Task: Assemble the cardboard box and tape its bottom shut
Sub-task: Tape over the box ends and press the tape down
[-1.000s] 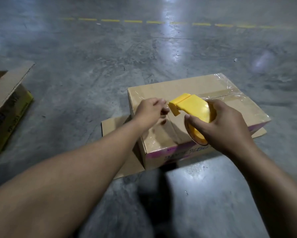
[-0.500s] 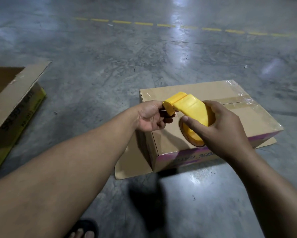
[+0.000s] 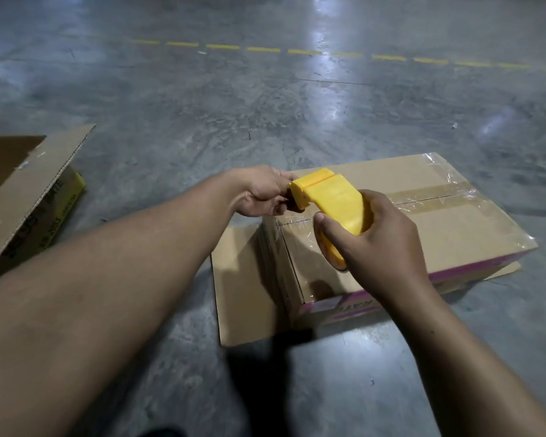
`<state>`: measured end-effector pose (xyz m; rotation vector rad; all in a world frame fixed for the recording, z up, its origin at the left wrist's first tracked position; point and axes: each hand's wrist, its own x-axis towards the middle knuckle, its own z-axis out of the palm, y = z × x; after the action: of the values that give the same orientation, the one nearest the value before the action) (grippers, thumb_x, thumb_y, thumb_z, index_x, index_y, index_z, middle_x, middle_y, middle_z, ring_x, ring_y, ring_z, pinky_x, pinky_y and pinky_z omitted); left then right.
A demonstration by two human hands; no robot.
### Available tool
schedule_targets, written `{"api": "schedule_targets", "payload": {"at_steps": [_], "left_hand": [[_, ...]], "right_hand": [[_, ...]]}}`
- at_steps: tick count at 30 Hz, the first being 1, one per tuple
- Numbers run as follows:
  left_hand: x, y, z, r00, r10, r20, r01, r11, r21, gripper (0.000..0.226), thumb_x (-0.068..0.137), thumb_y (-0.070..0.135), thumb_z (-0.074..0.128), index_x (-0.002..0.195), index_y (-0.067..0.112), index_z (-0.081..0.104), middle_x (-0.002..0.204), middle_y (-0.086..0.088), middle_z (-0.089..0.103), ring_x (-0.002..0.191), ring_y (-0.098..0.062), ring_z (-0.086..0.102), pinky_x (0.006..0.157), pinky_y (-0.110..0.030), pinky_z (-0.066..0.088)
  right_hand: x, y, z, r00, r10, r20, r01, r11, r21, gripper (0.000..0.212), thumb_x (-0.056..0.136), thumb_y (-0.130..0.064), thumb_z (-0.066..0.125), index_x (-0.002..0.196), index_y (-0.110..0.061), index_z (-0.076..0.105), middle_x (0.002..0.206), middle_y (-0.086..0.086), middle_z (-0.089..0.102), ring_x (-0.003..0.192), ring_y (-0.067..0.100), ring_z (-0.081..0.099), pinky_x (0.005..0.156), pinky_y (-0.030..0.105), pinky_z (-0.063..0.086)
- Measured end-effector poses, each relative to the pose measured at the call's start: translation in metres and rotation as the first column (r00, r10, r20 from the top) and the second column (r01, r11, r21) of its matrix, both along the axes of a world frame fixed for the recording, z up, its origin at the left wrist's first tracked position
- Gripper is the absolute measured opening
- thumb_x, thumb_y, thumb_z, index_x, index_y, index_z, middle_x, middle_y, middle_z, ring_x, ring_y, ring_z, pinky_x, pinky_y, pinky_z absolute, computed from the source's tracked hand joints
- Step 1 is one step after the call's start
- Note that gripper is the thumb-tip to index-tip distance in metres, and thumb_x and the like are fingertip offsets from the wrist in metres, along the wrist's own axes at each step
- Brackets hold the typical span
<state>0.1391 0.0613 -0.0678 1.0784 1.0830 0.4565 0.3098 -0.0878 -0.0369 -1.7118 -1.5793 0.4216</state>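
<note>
A brown cardboard box with a purple band lies upside down on the concrete floor. Clear tape runs along its middle seam and over its edges. My right hand grips a yellow tape dispenser above the box's left end. My left hand is closed at the dispenser's nose, its fingers pinched there; the tape end itself is hidden by the fingers. An unfolded flap of the box lies flat on the floor at its left side.
Another cardboard box with yellow sides and raised flaps stands at the left edge. A dashed yellow line crosses the grey floor far ahead. A dark shadow falls on the floor just in front of the box.
Both hands and the dispenser have shifted left toward the box's left end. My left hand has turned and stays pinched at the dispenser's nose. The view has pulled back.
</note>
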Motion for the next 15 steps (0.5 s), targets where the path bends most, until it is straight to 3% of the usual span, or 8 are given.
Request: {"api": "schedule_targets", "payload": {"at_steps": [3,7,12,15], "left_hand": [[-0.008,0.018,0.007,0.996,-0.026,-0.085,0.027,1.0,0.014,0.018,0.095,-0.003,0.05,0.097,0.008,0.065,0.069,-0.005,0.07,0.059,-0.01,0.063,0.049,-0.015,0.04],[-0.014,0.047,0.013,0.96,-0.096,-0.264,0.13,0.985,0.117,0.014,0.093,0.004,0.058,0.081,0.01,0.063,0.05,0.002,0.06,0.044,-0.003,0.051,0.047,-0.014,0.039],[-0.031,0.103,0.02,0.898,-0.07,-0.434,0.192,0.951,0.244,0.013,0.084,0.021,0.074,0.083,0.008,0.073,0.084,-0.01,0.068,0.065,-0.01,0.057,0.055,-0.017,0.042],[-0.037,0.121,0.013,0.86,-0.054,-0.507,0.247,0.914,0.322,0.014,0.085,0.023,0.073,0.089,0.01,0.074,0.084,-0.007,0.072,0.07,-0.01,0.061,0.057,-0.015,0.046]], "right_hand": [[-0.013,0.01,-0.003,0.999,-0.034,-0.029,0.033,0.999,-0.018,0.051,0.075,-0.059,0.068,0.113,-0.026,0.059,0.086,-0.011,0.056,0.08,0.012,0.054,0.066,0.03,0.044],[-0.027,0.025,-0.009,0.997,-0.07,-0.04,0.068,0.997,-0.042,0.049,0.074,-0.061,0.067,0.107,-0.026,0.06,0.087,-0.005,0.064,0.081,0.017,0.06,0.068,0.036,0.051],[-0.026,0.026,-0.014,0.993,-0.117,0.0,0.116,0.989,-0.092,0.045,0.071,-0.064,0.065,0.098,-0.027,0.059,0.084,-0.003,0.066,0.079,0.023,0.061,0.067,0.037,0.051],[-0.031,0.026,-0.016,0.991,-0.127,0.035,0.13,0.985,-0.114,0.047,0.07,-0.067,0.063,0.091,-0.025,0.056,0.077,-0.003,0.063,0.074,0.024,0.06,0.063,0.037,0.049]]}}
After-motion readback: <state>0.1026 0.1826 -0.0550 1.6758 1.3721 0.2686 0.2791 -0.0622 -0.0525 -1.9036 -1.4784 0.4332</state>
